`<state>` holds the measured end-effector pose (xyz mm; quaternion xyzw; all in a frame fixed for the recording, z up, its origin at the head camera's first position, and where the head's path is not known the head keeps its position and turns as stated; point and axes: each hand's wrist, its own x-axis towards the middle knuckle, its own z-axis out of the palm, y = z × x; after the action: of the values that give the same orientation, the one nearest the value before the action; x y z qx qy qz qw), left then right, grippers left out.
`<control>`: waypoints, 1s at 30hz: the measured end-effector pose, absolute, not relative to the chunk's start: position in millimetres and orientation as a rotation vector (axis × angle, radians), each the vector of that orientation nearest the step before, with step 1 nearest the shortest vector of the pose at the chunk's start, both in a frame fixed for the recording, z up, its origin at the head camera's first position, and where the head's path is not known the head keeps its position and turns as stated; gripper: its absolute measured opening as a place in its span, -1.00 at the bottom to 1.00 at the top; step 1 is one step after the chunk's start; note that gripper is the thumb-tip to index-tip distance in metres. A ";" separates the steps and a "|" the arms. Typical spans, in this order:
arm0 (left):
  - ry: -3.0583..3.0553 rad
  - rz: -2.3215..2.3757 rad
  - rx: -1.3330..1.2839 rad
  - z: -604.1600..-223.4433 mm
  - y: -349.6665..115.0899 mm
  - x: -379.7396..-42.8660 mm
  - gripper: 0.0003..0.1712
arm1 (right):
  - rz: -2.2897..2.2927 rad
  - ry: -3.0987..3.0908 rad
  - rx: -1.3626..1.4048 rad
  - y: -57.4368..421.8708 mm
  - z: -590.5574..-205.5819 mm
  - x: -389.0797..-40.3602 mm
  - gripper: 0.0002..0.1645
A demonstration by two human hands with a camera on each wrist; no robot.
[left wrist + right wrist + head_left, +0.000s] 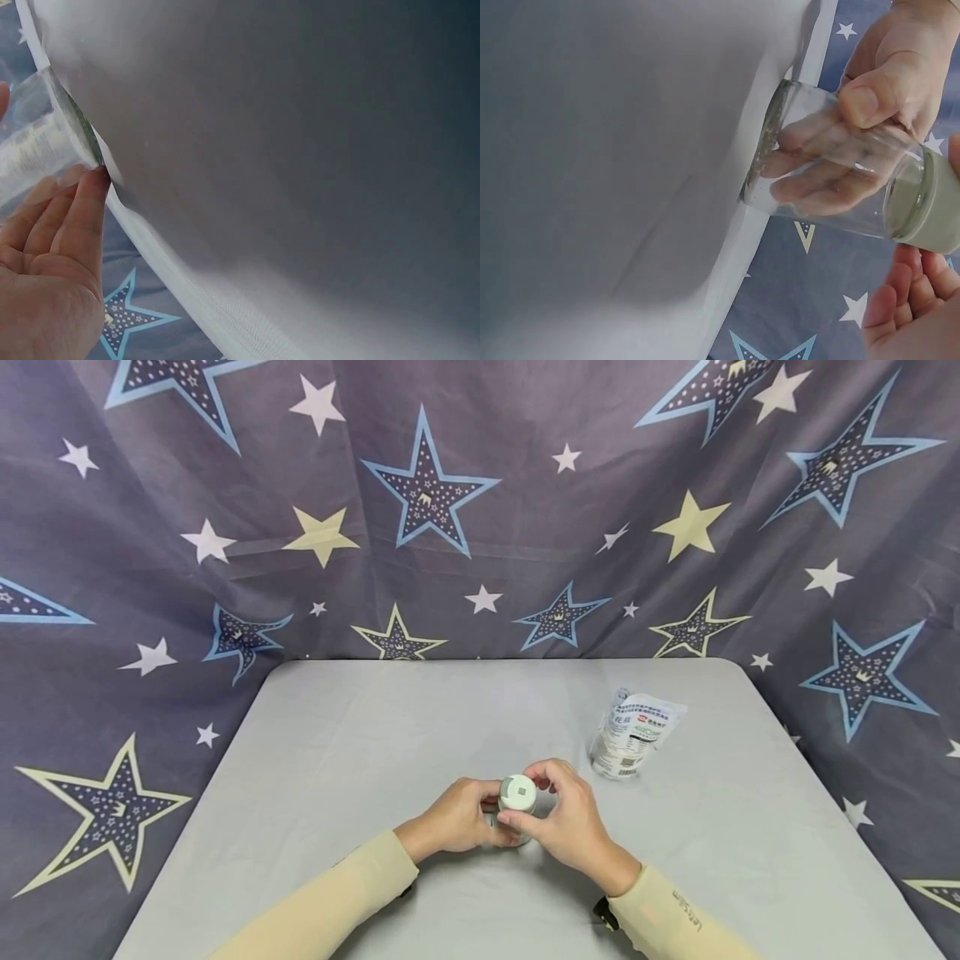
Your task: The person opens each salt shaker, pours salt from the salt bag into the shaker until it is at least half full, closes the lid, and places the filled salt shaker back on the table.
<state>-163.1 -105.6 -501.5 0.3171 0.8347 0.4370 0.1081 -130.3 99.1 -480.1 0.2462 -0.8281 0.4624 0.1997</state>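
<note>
A clear glass jar (810, 109) with a pale green screw lid (519, 793) stands upright on the table between the two hands. My left hand (461, 817) grips the glass body from the left; in the right wrist view its thumb lies on the near side and its fingers show through the glass. The right hand (568, 818) holds the lid at its rim, thumb in front and fingers behind. The left wrist view shows part of the left hand (56, 277) against the jar (30, 154).
A white printed pouch (637, 735) stands upright on the grey-white table (360, 735), behind and to the right of the hands. A dark cloth with stars (480, 568) hangs along the table's far edge and down both sides.
</note>
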 end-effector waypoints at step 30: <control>2.460 1.270 0.961 -500.3 -106.1 -164.2 -0.51 | 1.342 -2.399 0.717 105.3 -478.9 -132.3 -0.16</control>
<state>-164.2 -106.1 -500.3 0.3261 0.8347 0.4311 0.1053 -132.3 105.3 -478.9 0.2496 -0.8350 0.4670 0.1496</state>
